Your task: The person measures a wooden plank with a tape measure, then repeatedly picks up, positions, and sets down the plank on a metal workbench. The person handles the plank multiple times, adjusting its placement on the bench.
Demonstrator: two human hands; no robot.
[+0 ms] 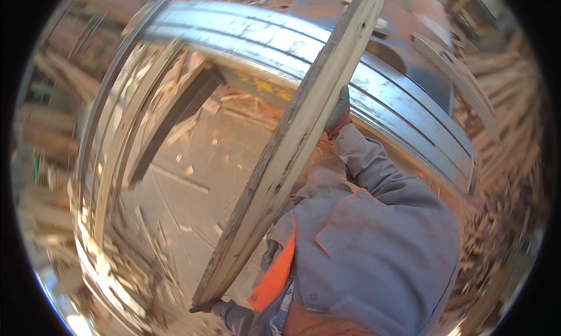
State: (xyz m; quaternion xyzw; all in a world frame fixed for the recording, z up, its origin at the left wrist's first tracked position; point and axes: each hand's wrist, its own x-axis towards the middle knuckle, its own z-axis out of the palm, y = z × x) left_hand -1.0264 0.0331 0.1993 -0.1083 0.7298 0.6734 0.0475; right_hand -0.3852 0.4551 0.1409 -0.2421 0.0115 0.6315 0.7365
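A long wooden beam [285, 160] with rough, bark-like edges runs slantwise from the top of the view down to the lower left. My right hand [341, 114], in a green and reddish glove, grips its right edge around mid-length. At the lower end, my left hand [205, 306] holds the beam's end from beneath; most of its fingers are hidden. Behind the beam stretches a shiny metal bench top [245, 26] with long grooves, which the beam crosses. Whether the beam touches the bench cannot be told.
Several boards [118, 130] slope down at the left, beside a dark beam [175, 116]. Offcuts and thin strips litter the floor [197, 160]. A reddish metal housing [420, 68] stands beyond the bench, and heaped wood strips [504, 103] lie at the right.
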